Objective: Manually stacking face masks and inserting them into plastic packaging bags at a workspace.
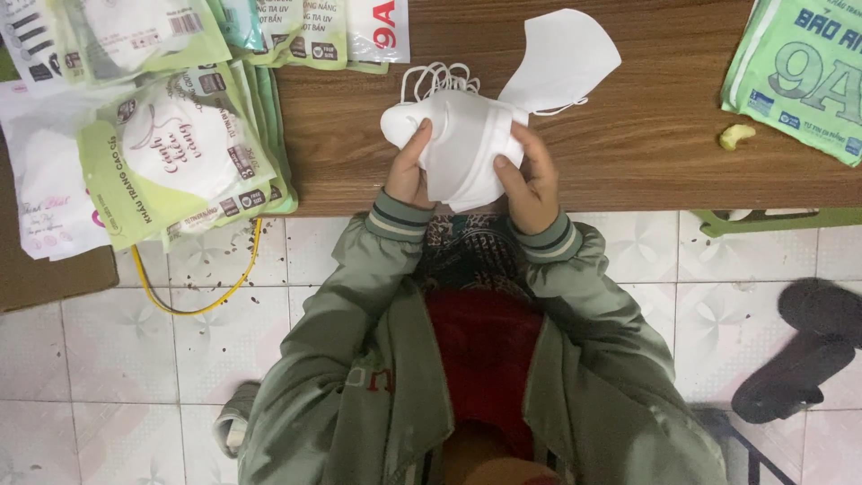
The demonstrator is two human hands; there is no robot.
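Both hands are closed on a small stack of white face masks (pixel 462 148), pinching it from either side just above the near edge of the brown wooden table (pixel 646 135). On its side of the stack, the left hand (pixel 409 171) has its thumb laid across the front face of the masks with the fingers wrapped behind, out of sight. Opposite it, the right hand (pixel 530 180) holds in much the same way, thumb pressed on the front near the lower corner and fingers curled round the edge. Neither grip is wide; each is drawn in tight on the folded masks. One mask (pixel 561 58) fans up and away from the top of the stack towards the far side of the table, and a bunch of thin white ear loops (pixel 435 76) sticks out above the left hand. Left of the hands, a heap of packaged masks in pale green and white wrappers (pixel 180 144) overhangs the table edge, and a yellow cord (pixel 193 301) loops down below it onto the tiled floor (pixel 135 377). At the far right lies a stack of green printed bags (pixel 799 72), with a small yellowish scrap (pixel 736 135) just beside it. The person wears a grey-green jacket (pixel 359 359) with striped cuffs, and a dark sandal (pixel 799 350) lies on the floor to the right.
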